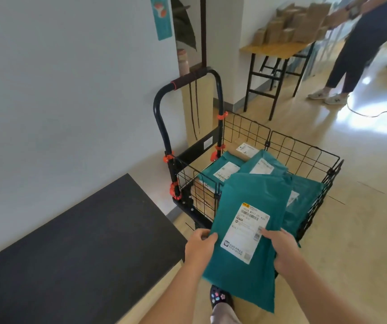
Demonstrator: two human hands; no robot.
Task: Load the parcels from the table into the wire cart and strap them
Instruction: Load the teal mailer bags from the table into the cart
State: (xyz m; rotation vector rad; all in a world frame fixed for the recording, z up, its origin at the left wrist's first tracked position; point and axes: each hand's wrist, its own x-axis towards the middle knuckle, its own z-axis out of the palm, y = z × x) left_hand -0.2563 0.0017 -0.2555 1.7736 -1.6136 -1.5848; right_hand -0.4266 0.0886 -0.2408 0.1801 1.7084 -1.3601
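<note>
I hold a flat teal mailer parcel with a white shipping label, its far end tilted over the near rim of the black wire cart. My left hand grips its left edge and my right hand grips its right side by the label. Inside the cart lie other teal mailers and brown cardboard boxes. The cart's black handle with orange clips stands at its far left end. The dark table top is at my left.
A white wall runs behind the table. A wooden table stacked with brown boxes stands at the back right, where another person is working. A cable trails on the pale floor. My shoe shows below the parcel.
</note>
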